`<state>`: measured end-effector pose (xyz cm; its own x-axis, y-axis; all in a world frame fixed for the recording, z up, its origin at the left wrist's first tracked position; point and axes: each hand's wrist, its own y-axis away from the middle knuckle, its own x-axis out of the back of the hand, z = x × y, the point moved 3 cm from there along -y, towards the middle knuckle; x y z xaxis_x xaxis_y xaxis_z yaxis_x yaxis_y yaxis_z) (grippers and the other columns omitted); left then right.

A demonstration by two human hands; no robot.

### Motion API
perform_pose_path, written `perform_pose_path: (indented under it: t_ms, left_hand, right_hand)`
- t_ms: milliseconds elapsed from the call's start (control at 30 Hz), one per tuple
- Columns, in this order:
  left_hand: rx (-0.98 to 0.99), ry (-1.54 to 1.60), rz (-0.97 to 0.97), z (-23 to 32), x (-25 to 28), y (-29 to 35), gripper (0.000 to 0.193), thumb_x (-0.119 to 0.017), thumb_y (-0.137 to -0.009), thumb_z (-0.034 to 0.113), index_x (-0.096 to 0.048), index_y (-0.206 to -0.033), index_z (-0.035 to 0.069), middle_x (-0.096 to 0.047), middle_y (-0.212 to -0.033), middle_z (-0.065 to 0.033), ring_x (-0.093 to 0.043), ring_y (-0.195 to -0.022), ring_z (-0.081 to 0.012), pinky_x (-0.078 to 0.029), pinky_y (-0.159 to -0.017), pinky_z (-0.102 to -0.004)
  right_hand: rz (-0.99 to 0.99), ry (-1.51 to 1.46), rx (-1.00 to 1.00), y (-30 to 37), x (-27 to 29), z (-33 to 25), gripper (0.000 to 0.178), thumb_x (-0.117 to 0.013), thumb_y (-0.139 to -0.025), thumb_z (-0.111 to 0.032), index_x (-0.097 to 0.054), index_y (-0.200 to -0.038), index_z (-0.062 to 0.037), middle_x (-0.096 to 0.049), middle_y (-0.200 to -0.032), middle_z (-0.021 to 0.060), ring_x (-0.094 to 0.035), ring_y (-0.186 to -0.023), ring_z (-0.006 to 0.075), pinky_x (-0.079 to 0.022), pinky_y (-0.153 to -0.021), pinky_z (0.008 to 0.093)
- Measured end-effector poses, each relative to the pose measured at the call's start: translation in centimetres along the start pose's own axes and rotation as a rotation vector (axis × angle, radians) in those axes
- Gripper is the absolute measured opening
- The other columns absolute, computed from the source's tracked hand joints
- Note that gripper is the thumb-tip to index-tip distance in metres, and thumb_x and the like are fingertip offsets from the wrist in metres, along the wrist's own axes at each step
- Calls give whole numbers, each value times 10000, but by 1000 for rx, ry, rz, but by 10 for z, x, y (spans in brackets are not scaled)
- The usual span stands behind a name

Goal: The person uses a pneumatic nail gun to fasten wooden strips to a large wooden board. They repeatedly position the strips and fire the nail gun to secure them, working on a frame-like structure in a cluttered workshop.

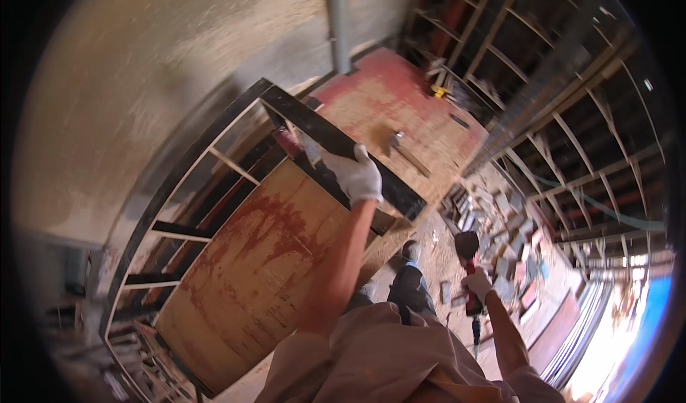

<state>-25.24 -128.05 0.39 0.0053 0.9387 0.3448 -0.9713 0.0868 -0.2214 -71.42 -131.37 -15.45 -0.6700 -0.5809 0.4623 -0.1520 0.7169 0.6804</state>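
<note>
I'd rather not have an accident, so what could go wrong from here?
The loose blocks scattered on the floor near your shoe could trip you. The cord hanging from the red power tool in your right hand might snag. The hammer lying on the red-stained board might slide if that board gets jolted.

The camera sits on your head and looks down at your left hand [355, 177] and right hand [477, 282]. Your shirt [379, 353] is near, the wall [143, 81] left, the red board [389, 85] far.
</note>
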Motion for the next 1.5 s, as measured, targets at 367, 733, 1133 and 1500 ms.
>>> perform_pose_path:
  t_ms: [367, 733, 1133, 1500]
  left_hand:
    - [141, -370, 12, -6, -8, -7, 586, -428, -1041, 375, -272, -1505, 51, -682, -960, -302, -653, -819, -508, -510, -708, -568]
    - [443, -530, 4, -2, -10, 6, 535, -454, -1035, 350, -343, -1501, 113, -659, -771, -270, -642, -669, -471, -488, -612, -562]
    - [-14, -70, 151, -25, 28, 44, 542, -538, -975, 212, -370, -1464, 48, -592, -1181, -269, -598, -1010, -439, -493, -835, -514]
    - [320, -398, 378, -199, 475, 220, 498, -602, -970, 310, -523, -1344, -8, -631, -1157, -221, -605, -1060, -394, -480, -936, -461]
  right_hand:
    - [221, 940, 486, -436, -36, -290, 883, -639, -741, -141, -234, -1499, 62, -611, -1218, 310, -650, -1045, 437, -537, -874, 516]
    - [119, 1311, 897, -352, -152, -294, 957, -604, -910, -469, -147, -1514, 117, -347, -1489, 352, -345, -1394, 483, -295, -1151, 518]
    - [78, 984, 819, -347, -136, -249, 562, -706, -806, -346, -609, -1144, 92, -662, -1028, 321, -681, -937, 418, -543, -785, 466]
    - [-285, 1176, 473, -96, -94, 41, 459, -708, -801, -346, -683, -980, 76, -693, -876, 280, -693, -821, 406, -533, -696, 471]
